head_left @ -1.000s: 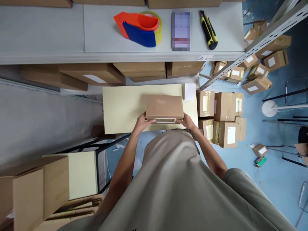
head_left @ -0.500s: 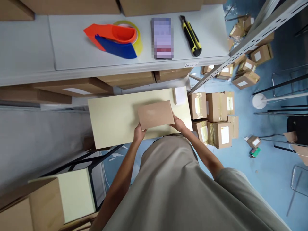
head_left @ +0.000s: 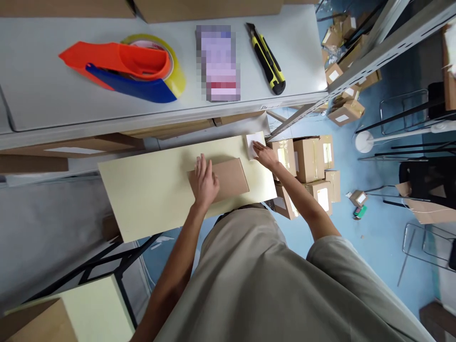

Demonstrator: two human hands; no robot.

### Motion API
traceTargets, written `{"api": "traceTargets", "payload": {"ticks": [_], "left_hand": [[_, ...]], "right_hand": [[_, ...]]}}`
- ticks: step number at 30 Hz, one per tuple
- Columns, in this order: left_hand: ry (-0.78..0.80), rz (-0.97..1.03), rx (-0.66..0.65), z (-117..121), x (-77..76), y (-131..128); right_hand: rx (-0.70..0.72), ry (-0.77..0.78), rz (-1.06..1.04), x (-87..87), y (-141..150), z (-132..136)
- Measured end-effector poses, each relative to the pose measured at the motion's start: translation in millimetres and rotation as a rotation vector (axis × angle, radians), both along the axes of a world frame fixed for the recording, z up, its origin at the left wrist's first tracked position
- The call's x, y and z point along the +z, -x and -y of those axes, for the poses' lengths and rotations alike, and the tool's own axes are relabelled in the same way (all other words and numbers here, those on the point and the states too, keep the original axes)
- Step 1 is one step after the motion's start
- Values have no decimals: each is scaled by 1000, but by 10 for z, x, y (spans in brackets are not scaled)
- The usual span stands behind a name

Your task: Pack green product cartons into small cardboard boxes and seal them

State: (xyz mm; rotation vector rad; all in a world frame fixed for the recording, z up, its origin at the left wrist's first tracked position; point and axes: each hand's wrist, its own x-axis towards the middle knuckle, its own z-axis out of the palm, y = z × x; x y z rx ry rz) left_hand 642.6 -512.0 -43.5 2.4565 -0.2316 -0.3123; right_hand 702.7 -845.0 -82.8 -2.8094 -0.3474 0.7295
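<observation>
A flat brown cardboard box lies on a pale yellow table. My left hand rests flat on the box's left part, fingers stretched out. My right hand reaches to the table's far right corner and touches a small white paper label there; its fingers lie on the label's edge.
On the grey shelf above sit an orange and blue tape dispenser, a blurred card and a yellow-black utility knife. Several taped cardboard boxes stand on the blue floor to the right. Chairs are at far right.
Both hands let go of the box's near corners. My left hand moved on top of the box; my right hand moved away to the white label at the table corner.
</observation>
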Motion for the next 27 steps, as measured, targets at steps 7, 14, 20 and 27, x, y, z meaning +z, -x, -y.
{"api": "traceTargets", "payload": {"ticks": [7,14,20,27], "left_hand": [[86,-40,-171,456,-54,118],[123,-10,-354,834,-22,-50],[39,-50,-601,1310,-77,-459],[-146,-170,-715,1581,-339,-1033]], "right_hand": [[135,98,-65,19,-63,130],[224,216,-147,263,-139,51],[97,275,-48,592,-673,42],[-61,275,112,799,-1195,38]]}}
